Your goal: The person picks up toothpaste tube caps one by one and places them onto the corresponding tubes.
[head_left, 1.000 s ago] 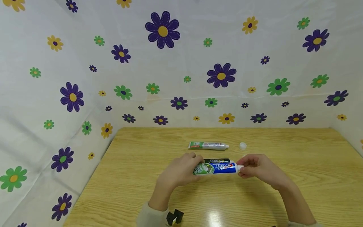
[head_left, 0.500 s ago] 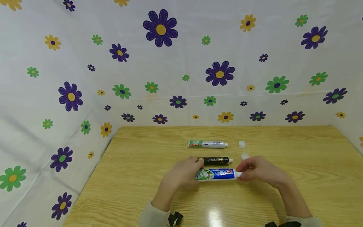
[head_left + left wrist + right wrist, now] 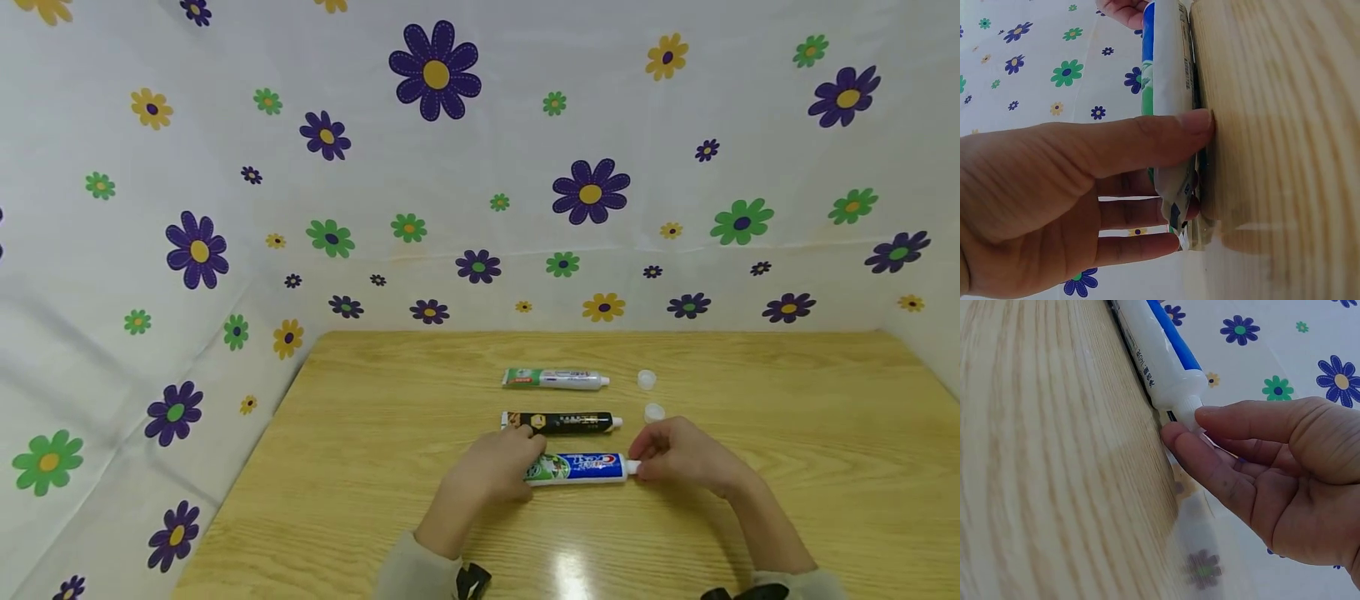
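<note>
A blue, green and white toothpaste tube [image 3: 588, 468] lies crosswise close over the table, its white cap end pointing right. My left hand [image 3: 486, 468] grips its flat tail; in the left wrist view the thumb [image 3: 1194, 122] lies along the near side and the other fingers reach round the far side. At the opposite end, my right hand [image 3: 693, 457] pinches the white tip [image 3: 1186, 411] between thumb and finger. Just behind is a black toothpaste tube [image 3: 570, 423], its tail close to the left fingertips. Farther back lies a green and white toothpaste tube [image 3: 558, 379].
Two white caps, a far cap [image 3: 647, 380] and a near cap [image 3: 654, 413], sit right of the rear tubes, the near one just behind my right hand. The wooden table [image 3: 375, 417] ends at a flower-printed white cloth [image 3: 480, 200] at the back and sides.
Both hands have brought the blue, green and white toothpaste tube nearer to me and down to the table. The black tube and the near cap now show behind them.
</note>
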### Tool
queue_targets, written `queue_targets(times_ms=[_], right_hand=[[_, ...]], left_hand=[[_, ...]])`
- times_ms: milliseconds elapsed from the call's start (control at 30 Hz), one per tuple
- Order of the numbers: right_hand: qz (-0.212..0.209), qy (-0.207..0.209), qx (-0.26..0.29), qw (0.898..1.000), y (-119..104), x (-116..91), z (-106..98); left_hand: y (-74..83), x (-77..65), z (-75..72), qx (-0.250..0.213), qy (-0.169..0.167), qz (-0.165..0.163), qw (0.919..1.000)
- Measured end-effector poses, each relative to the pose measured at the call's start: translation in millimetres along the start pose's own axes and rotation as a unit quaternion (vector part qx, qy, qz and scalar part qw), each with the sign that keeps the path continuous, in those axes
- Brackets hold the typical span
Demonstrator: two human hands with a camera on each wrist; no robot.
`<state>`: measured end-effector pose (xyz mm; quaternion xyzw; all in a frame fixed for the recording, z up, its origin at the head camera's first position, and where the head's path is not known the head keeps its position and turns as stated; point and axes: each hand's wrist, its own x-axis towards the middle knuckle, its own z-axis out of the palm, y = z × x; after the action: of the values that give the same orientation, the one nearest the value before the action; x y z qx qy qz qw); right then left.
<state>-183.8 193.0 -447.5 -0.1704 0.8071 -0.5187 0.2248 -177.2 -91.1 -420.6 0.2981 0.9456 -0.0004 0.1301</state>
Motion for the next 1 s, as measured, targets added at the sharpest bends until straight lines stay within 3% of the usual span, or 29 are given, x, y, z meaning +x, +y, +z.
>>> queue_targets(times_ms=[367, 567, 867, 1000], right_hand=[[0.017, -0.004, 0.002, 1.000, -3, -2, -6], [0.006, 0.002, 0.011, 1.000, -4, -7, -12], [0.018, 0.051, 0.018, 0.998, -7, -14, -23], [-0.009, 0.099, 0.015, 0.995, -8, -17, -26]], left_hand=[[1.4, 1.8, -1.2, 0.003, 0.006, -0.005, 1.0000], [-0.2, 2.0, 0.1, -0.001, 0.010, -0.007, 0.9999], [-3.5, -0.5, -2.7, -0.050, 0.016, 0.012, 0.9986], [-5.4, -1.0, -7.5, -0.093, 0.022, 0.018, 0.9952]])
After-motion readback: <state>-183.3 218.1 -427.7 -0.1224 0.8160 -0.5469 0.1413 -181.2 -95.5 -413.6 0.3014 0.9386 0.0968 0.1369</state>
